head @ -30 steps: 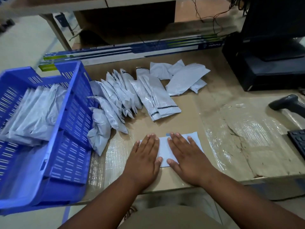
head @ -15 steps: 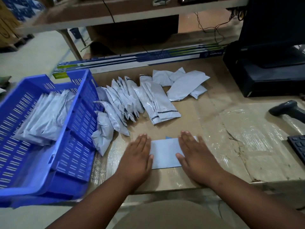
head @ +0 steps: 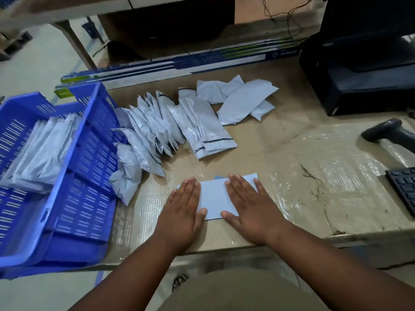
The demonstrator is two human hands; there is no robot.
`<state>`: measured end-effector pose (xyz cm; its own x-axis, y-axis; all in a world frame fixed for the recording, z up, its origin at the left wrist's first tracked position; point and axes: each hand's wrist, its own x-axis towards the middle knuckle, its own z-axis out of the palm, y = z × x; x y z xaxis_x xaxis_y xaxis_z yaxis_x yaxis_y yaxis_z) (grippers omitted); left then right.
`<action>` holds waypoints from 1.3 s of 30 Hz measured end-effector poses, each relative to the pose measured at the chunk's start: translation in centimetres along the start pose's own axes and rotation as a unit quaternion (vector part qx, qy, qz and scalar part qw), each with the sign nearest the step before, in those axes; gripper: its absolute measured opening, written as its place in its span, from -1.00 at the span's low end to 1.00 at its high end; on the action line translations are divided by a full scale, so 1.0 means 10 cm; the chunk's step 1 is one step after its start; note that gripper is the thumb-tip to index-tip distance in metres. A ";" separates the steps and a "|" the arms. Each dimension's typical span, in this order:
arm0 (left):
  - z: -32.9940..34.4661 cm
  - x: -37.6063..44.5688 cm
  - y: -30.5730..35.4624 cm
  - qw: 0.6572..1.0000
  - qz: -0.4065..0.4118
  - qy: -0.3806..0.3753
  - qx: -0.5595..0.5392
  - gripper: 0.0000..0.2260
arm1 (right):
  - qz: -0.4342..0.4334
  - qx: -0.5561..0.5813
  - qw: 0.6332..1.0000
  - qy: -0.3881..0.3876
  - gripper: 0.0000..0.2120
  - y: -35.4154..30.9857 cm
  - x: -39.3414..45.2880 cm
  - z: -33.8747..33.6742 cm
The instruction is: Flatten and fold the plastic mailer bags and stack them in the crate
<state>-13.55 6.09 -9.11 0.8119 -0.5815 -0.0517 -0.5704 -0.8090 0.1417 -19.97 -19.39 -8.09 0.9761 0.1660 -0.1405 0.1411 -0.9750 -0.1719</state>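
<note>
Covering desk (head: 258,149): taped cardboard, possibly plastic film; pale floor (head: 40,66) beyond.

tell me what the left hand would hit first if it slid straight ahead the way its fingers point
Probably the fanned row of grey plastic mailer bags lying past a strip of bare cardboard-covered table. The left hand lies flat on the folded pale mailer, fingers pointing away from the person.

A cardboard-covered table (head: 258,149) with mailer bags laid out on it

A flat folded bag (head: 213,198) lies near the front edge; a spread of grey bags (head: 179,122) lies behind it, a blue crate (head: 74,198) at the left, a long box (head: 179,66) along the back, and a scanner (head: 390,133), keyboard (head: 404,187) and black printer (head: 359,86) to the right.
</note>
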 end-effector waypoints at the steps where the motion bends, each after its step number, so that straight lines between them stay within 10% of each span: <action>1: -0.01 -0.02 -0.03 1.000 -0.004 -0.001 -0.001 -0.36 | 0.007 0.000 1.000 -0.003 -0.08 0.05 -0.03 -0.01; 13: -0.46 -0.03 -0.11 0.997 -0.060 -0.053 -0.013 -0.20 | 0.054 0.013 0.998 -0.015 -0.19 0.48 -0.23 -0.12; 24: -0.91 0.92 0.26 0.986 -0.036 -0.162 0.027 0.08 | -0.193 0.093 0.969 0.125 -0.71 0.03 -0.33 -0.44; 30: -0.93 1.06 0.17 0.974 -0.056 -0.213 -0.058 -0.65 | -0.178 0.115 0.970 0.115 -0.67 -0.02 -0.36 -0.49; 39: -2.13 1.05 -0.20 0.979 -0.119 -0.129 -0.102 -0.65 | -0.186 0.125 0.961 0.160 -0.68 -0.49 0.35 -1.19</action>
<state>-1.22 3.48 11.14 0.8448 -0.4026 -0.3523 -0.3110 -0.9054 0.2889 -15.29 -15.80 3.91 0.8727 0.4026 0.2761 0.4844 -0.7847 -0.3868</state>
